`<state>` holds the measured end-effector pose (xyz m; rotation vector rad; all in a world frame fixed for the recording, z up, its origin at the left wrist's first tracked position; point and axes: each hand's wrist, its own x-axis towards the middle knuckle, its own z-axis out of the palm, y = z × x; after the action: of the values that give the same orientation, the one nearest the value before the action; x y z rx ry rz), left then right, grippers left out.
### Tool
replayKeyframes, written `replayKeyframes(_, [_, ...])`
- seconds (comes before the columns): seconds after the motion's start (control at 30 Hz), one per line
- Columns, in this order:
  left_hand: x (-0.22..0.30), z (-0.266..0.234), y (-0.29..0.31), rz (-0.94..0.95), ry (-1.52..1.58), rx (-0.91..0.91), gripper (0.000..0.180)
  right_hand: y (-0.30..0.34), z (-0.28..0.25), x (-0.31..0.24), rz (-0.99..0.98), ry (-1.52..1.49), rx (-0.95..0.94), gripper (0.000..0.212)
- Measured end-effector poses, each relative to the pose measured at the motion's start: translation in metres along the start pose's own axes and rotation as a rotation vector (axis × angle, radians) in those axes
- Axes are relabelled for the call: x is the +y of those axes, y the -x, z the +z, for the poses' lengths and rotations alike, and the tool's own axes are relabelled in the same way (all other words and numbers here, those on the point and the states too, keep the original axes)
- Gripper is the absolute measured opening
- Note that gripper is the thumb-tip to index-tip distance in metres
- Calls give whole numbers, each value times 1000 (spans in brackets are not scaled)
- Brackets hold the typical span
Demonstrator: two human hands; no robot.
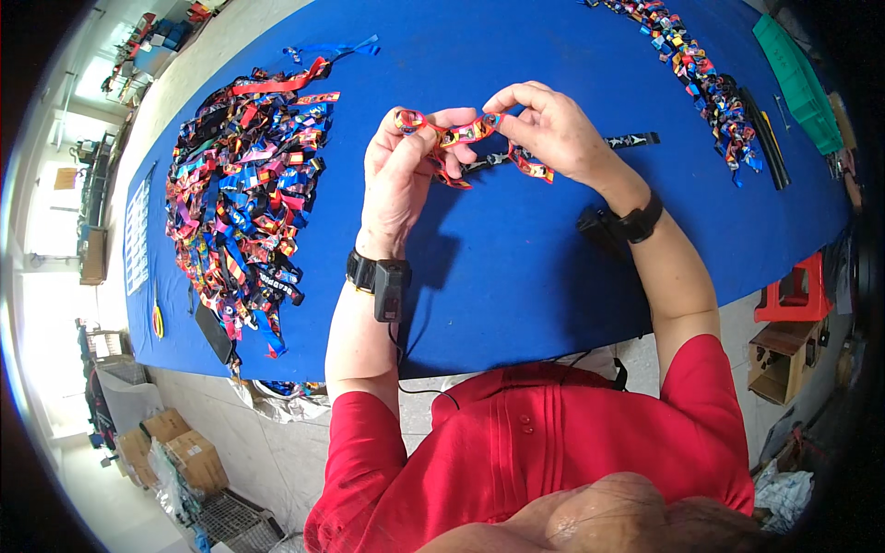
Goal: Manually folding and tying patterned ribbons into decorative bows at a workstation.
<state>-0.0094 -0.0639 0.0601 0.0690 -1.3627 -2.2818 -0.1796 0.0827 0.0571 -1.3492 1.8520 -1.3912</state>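
Note:
Above the blue-covered table (pixel 516 267) I hold a red printed fabric strap (pixel 463 135) with yellow patches, looped and twisted between both hands. My left hand (pixel 398 175) pinches it between thumb and fingers, and part of it hangs below. The thumb and forefinger of my right hand (pixel 558 134) are closed on the strap's other side, from which another piece dangles. Behind and below them a black strap with white shapes (pixel 631 141) lies on the cloth, partly hidden by the hands.
On the left lies a big heap of colourful printed straps (pixel 244 198). A long row of bundled straps (pixel 691 69) runs along the far right, beside black rods (pixel 767 138) and a green bin (pixel 797 83). A red stool (pixel 795 290) stands off the table's right edge.

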Motion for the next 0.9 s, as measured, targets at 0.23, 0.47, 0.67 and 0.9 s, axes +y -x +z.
replayKeyframes(0.23, [4,3,1,30,-19,25,6,-1,-1,8,-44,-57,44,16])
replayKeyframes(0.47, [1,-4,0,-13,-52,-30,6,-5,3,13,-65,-288,98,15])
replayKeyframes(0.67, [3,2,3,-11,-98,-53,4,-2,2,3,22,-342,49,15])
replayKeyframes(0.9, [4,8,5,-10,-137,-46,5,0,5,-5,81,-387,19,15])
